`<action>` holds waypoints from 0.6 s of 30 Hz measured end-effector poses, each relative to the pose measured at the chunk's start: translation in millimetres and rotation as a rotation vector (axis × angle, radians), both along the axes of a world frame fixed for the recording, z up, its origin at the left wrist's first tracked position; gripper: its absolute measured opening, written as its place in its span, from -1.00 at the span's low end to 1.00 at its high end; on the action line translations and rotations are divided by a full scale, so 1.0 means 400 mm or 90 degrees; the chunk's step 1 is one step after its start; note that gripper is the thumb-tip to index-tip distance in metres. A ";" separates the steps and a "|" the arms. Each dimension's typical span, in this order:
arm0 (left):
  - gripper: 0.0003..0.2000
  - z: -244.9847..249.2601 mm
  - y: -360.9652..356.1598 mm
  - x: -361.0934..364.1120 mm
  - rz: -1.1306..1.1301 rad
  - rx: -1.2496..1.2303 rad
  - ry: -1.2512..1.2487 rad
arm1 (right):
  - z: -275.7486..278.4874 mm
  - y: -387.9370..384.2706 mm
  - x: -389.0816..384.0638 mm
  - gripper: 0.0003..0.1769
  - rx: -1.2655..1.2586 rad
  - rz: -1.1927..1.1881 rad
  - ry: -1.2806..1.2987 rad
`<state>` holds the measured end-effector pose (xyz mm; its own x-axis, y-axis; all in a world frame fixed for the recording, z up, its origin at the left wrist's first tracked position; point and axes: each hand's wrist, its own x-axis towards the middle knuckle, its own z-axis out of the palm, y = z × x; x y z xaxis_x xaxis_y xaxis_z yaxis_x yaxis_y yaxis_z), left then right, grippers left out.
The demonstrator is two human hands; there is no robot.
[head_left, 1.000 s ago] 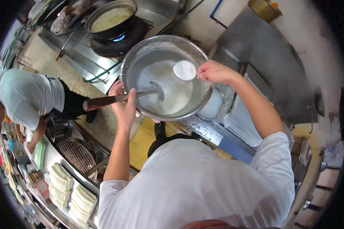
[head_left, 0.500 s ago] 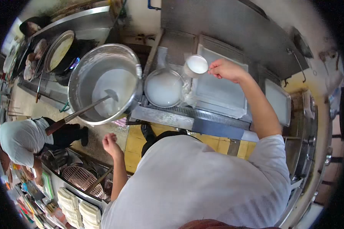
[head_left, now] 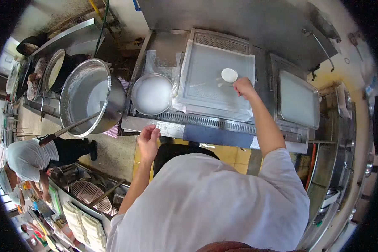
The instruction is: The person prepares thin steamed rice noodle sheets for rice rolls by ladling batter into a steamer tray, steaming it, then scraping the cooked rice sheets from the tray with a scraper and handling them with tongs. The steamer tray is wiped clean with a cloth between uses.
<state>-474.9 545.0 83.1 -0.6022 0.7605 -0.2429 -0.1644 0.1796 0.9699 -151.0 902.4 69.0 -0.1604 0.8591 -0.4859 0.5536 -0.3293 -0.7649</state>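
Observation:
My right hand (head_left: 244, 87) is closed around the short handle of a dipper (head_left: 229, 75) that looks full of white liquid. It hangs over a rectangular tray lined with pale cloth (head_left: 201, 90), where white streaks lie left of the dipper. A round pan of white liquid (head_left: 152, 94) stands left of the tray. My left hand (head_left: 148, 143) is raised near the counter's front edge, below that pan. Its fingers curl loosely, with nothing visible in them.
A large steel pot (head_left: 113, 103) with pale liquid and a long-handled ladle (head_left: 67, 129) leaning in it stands at left. Another white-filled tray (head_left: 298, 98) lies at right. A co-worker (head_left: 31, 161) bends over a counter at lower left.
My right hand has brought the dipper down and right, from beside the round pan to over the cloth-lined tray. My left hand has shifted right. The view has turned rightward.

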 end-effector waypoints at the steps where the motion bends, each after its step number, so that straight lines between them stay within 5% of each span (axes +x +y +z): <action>1: -0.83 0.003 0.012 0.007 -0.016 0.002 -0.014 | -0.015 0.005 0.009 -0.82 0.009 -0.024 0.004; 11: -0.75 -0.006 0.148 -0.005 -0.205 -0.038 0.055 | -0.064 -0.014 0.023 -0.77 0.029 -0.077 0.003; 13: -0.75 -0.002 0.168 -0.012 -0.248 -0.045 0.019 | -0.094 -0.020 0.031 -0.80 0.106 0.017 -0.064; 18: -0.74 -0.043 0.201 -0.057 -0.279 -0.047 0.019 | -0.074 -0.087 0.025 -0.88 0.073 -0.092 -0.040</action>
<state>-497.6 625.3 66.0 -0.2339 0.9268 -0.2937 -0.0292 0.2953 0.9550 -141.0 867.6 39.4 -0.0035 0.9213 -0.3889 0.5542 -0.3220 -0.7676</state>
